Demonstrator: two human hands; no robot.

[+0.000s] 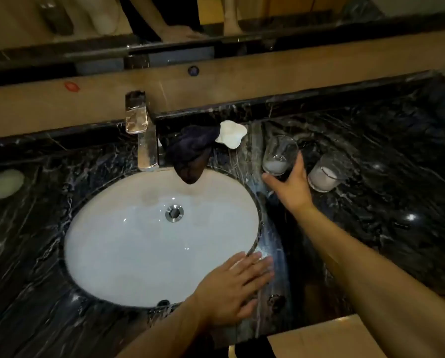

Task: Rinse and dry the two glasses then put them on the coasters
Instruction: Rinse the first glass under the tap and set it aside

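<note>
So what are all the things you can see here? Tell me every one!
sink: one, white, oval, set in the middle of the counter
drain: one, silver, in the sink's basin
tap: one, shiny metal, behind the sink
cloth: one, dark, draped over the sink's back edge
dish: one, white, wavy-edged, right of the cloth
glasses: two, clear with whitish bottoms, right of the sink
coasters: pale, round, far left; one whole, another cut off
counter: one, black marble
mirror: one, along the top
left hand: one, flat on the sink's front rim
right hand: one, fingers around the nearer glass
</note>
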